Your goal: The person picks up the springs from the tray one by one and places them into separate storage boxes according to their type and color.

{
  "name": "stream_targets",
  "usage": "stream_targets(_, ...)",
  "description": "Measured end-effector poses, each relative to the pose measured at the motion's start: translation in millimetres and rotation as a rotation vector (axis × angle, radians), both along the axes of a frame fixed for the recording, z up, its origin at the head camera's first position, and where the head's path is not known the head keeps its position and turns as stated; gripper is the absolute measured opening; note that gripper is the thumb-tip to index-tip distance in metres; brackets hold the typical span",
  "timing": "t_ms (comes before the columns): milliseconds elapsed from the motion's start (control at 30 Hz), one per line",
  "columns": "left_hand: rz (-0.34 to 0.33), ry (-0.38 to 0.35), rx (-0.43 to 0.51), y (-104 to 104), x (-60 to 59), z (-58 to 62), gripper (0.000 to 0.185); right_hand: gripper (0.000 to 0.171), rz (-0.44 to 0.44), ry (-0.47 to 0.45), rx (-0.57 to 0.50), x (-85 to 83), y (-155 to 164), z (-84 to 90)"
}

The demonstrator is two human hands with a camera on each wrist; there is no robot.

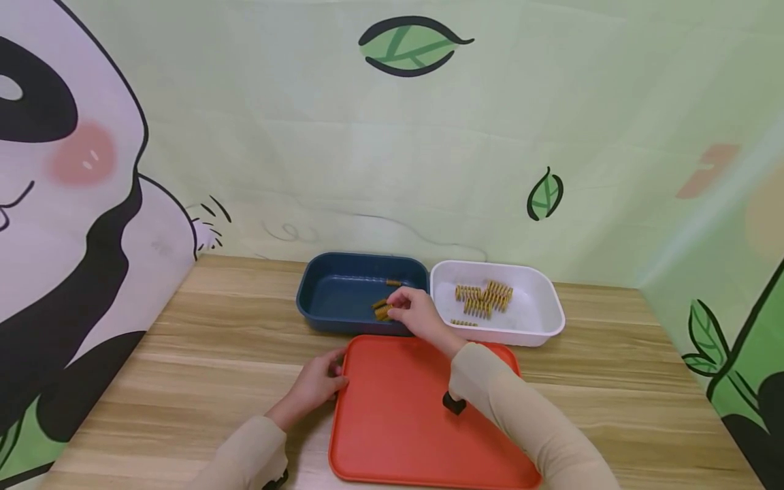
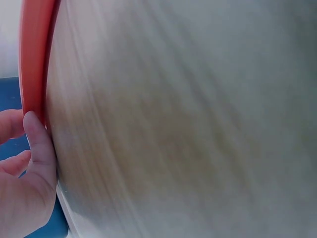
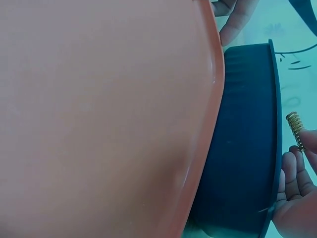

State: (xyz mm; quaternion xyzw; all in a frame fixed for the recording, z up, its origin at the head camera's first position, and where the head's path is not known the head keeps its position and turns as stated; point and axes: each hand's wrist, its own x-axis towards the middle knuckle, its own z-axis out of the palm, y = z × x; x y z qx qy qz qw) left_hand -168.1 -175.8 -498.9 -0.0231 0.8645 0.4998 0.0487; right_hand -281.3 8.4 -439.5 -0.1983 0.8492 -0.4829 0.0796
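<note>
My right hand (image 1: 416, 313) pinches a gold-coloured coil spring (image 3: 294, 126) between thumb and fingers, at the near right side of the dark blue bin (image 1: 331, 323). More springs lie in that bin: one (image 1: 393, 282) near its far wall and some by my fingertips, partly covered by the hand. My left hand (image 1: 315, 381) touches the left rim of the red tray (image 1: 392, 408) near its far corner; in the left wrist view its thumb (image 2: 39, 144) lies against the rim. The right forearm crosses above the tray.
A white bin (image 1: 539, 327) stands against the blue bin's right side, with several gold springs (image 1: 484, 299) in it. Both bins sit behind the tray on the wood-grain table (image 1: 233, 354). A printed cloth backdrop (image 1: 294, 150) rises behind the table.
</note>
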Motion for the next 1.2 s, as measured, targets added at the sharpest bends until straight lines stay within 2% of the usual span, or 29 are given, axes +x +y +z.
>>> stream_targets(200, -0.059, 0.056, 0.025, -4, 1.8, 0.1, 0.051, 0.012, -0.019, -0.012, 0.0, -4.2, -1, -1.9)
stream_targets(433, -0.001, 0.005, -0.01, 0, -0.9, 1.2, 0.052, 0.013, -0.032, -0.002, 0.008, -8.3, -3, -0.7)
stream_targets(1200, 0.003, 0.012, -0.012, 0, -1.0, -2.3, 0.052, 0.017, -0.074, -0.034, 0.086, -24.1, -9, -4.0)
